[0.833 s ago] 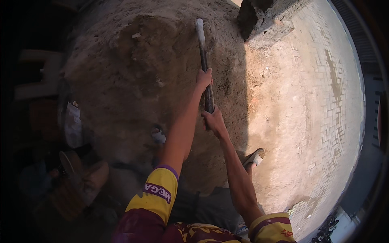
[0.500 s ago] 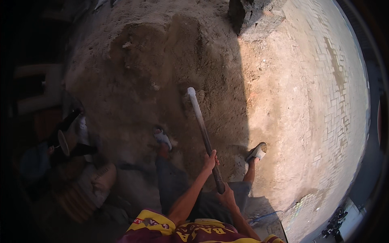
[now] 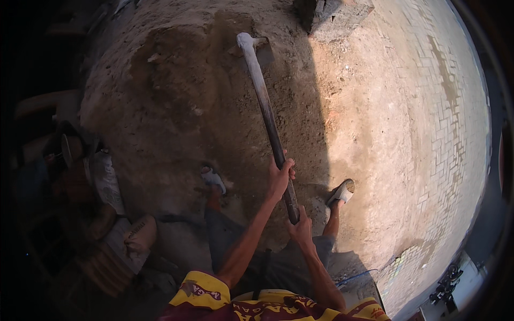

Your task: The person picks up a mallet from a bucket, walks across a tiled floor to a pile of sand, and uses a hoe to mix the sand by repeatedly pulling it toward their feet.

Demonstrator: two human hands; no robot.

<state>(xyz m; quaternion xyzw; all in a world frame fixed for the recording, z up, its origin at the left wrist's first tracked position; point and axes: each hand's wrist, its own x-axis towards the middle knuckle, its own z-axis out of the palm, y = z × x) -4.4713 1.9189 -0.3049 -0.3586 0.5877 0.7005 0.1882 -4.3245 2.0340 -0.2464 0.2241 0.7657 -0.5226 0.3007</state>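
A long-handled hoe (image 3: pixel 263 96), dark toward my end and pale at the far end, reaches up the view over brown dirt (image 3: pixel 171 85). Its metal blade (image 3: pixel 263 53) shows at the top, over the shaded dirt; whether it touches the ground I cannot tell. My left hand (image 3: pixel 281 174) is closed round the middle part of the handle. My right hand (image 3: pixel 299 224) grips it lower down, nearer my body. My sandalled feet stand apart on either side, the left (image 3: pixel 213 179) in shade and the right (image 3: pixel 341 193) at the sunlit edge.
A rough concrete block (image 3: pixel 334 21) stands at the top right. Sunlit ground runs right to grey pavers (image 3: pixel 441 123). At the dim left lie a tied sack (image 3: pixel 140 235), a pale bag (image 3: pixel 107 182) and jumbled objects. A blue hose or cord (image 3: pixel 353 278) is at lower right.
The hoe was drawn back toward my body about half a second ago and has since moved forward up the view with both hands, its blade now showing. Both hands have kept their hold.
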